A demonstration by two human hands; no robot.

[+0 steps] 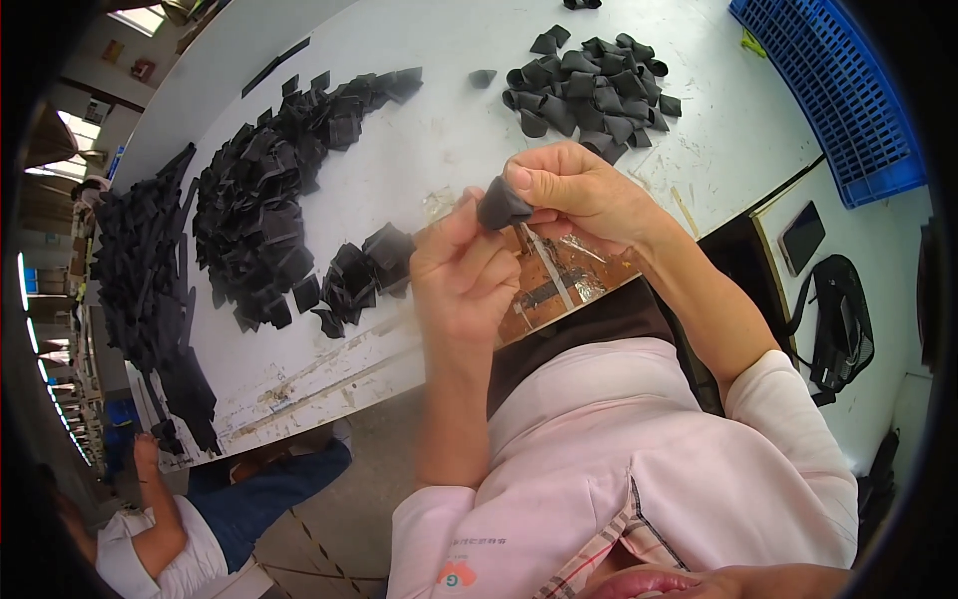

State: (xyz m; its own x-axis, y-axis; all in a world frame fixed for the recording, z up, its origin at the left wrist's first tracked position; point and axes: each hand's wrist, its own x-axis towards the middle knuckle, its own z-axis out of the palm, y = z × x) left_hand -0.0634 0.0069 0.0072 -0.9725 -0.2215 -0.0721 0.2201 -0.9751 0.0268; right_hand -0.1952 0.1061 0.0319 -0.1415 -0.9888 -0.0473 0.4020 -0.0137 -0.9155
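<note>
We work at a white table [449, 130], and we place everything from the piece in our hands.

The largest thing is the long heap of flat black pieces [249, 220], far to the left of the held piece and stretching along the table's left side. We judge these to be the stock not yet worked, and they far outnumber the rest. A smaller bunch [364, 270] of the same flat pieces lies just left of the held piece, near the table's edge, ready to hand.

Above and a little right of the held piece sits a pile of folded pieces [594, 85], each curled or cupped. We take these for the finished ones. 1 stray folded piece [482, 77] lies just left of that pile. By the look of the 2 heaps, we judge less than half the work done.

A blue crate [833, 85] stands well to the upper right. Beneath the held piece the table shows a worn, taped patch [554, 280].

The held piece [502, 205] is black and already bent into a cupped shape. Our left hand [464, 275] pinches its lower side between thumb and fingers; our right hand [579, 195] grips its top, thumb pressed on it. Both hands are closed on it, above the table's near edge.
</note>
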